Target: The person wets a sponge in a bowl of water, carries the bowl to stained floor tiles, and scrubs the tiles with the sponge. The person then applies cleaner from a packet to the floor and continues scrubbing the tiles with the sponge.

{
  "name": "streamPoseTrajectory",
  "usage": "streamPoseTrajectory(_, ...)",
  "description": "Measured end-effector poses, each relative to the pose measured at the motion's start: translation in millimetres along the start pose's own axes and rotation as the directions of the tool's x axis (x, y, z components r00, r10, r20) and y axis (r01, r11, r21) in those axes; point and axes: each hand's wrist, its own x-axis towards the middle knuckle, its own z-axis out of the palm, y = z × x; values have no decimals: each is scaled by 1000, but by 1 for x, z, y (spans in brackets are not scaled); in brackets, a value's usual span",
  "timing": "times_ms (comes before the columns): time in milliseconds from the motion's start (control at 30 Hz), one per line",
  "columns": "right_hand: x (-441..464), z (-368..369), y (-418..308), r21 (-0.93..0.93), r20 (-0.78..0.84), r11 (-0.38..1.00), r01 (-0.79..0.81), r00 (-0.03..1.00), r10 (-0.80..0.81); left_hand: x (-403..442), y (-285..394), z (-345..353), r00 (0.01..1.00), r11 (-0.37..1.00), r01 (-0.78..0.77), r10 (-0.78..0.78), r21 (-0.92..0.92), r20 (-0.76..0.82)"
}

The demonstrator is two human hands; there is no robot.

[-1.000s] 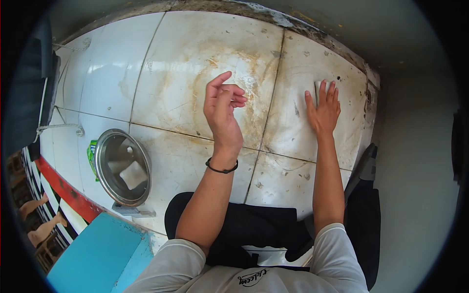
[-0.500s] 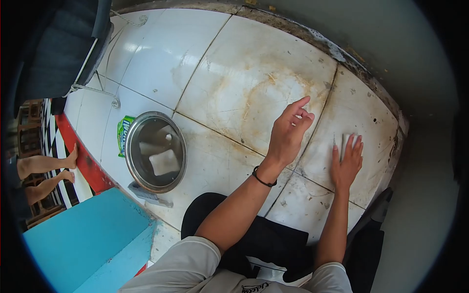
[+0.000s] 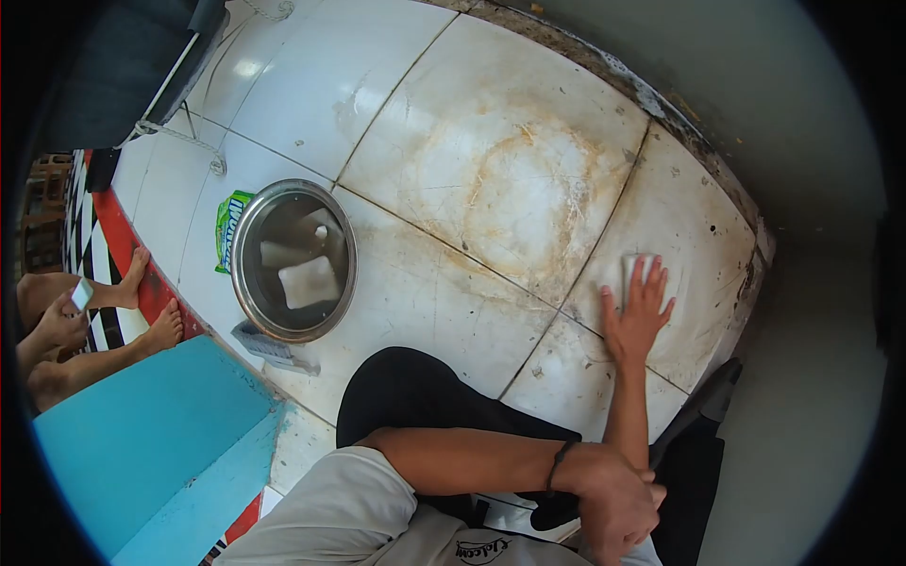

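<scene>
My right hand (image 3: 637, 316) lies flat on the stained white floor tile (image 3: 694, 274), fingers spread. Beneath its fingertips shows part of a white sponge-like block (image 3: 629, 267), mostly covered by the hand. My left hand (image 3: 618, 505), with a dark band at the wrist, crosses over to my right forearm near the sleeve. Its fingers are curled closed there; whether they grip the forearm or the sleeve is hidden. Off to the left, a round metal bowl (image 3: 351, 274) holds murky water with white blocks (image 3: 309, 282) in it.
A green packet (image 3: 229, 231) stands beside the bowl, and a clear plastic piece (image 3: 274, 349) lies below it. Brown stains (image 3: 528, 141) mark the middle tile. A turquoise step (image 3: 160, 434) is at lower left. Another person's hand (image 3: 61, 323) holds a pale block. A grey wall (image 3: 802, 311) borders the right.
My left hand has dropped from above the middle tile and swung right to my right forearm. My right hand stays flat on the tile. The other person's hand with a pale block has come into view.
</scene>
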Motion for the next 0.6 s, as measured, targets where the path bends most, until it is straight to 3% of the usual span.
streamPoseTrajectory(33, 12, 4, 34, -26, -39, 995, -96, 995, 95, 3, 3, 1, 986, 999, -14, 20, -41, 164)
streamPoseTrajectory(100, 57, 6, 88, 0, -34, 937, -349, 937, 349, -1, 10, -3, 981, 994, -107, 100, 32, 166)
streamPoseTrajectory(167, 101, 5, 94, 23, -32, 876, -482, 875, 483, -22, 18, -18, 959, 936, -198, 246, 292, -139)
streamPoseTrajectory(200, 118, 6, 79, 28, -51, 879, -476, 878, 477, -16, 18, -23, 959, 936, -224, 262, 271, -112)
streamPoseTrajectory(233, 130, 7, 55, 32, -67, 883, -468, 881, 469, -16, 20, -26, 942, 944, -220, 271, 246, -199)
streamPoseTrajectory(267, 135, 11, 25, 32, -105, 940, -340, 934, 342, -18, 21, -31, 917, 951, -216, 275, 219, -288)
streamPoseTrajectory(367, 110, 19, -86, 31, -172, 1000, -6, 985, 11, -22, 20, -40, 939, 967, -165, 214, 195, -268)
streamPoseTrajectory(433, 71, 9, -130, 152, -153, 977, 151, 980, -128, -22, 17, -40, 957, 971, -151, 191, 187, -220)
streamPoseTrajectory(600, 19, 4, -79, 63, -18, 989, 133, 991, -132, -30, 22, -41, 984, 988, -68, 89, 136, -155)
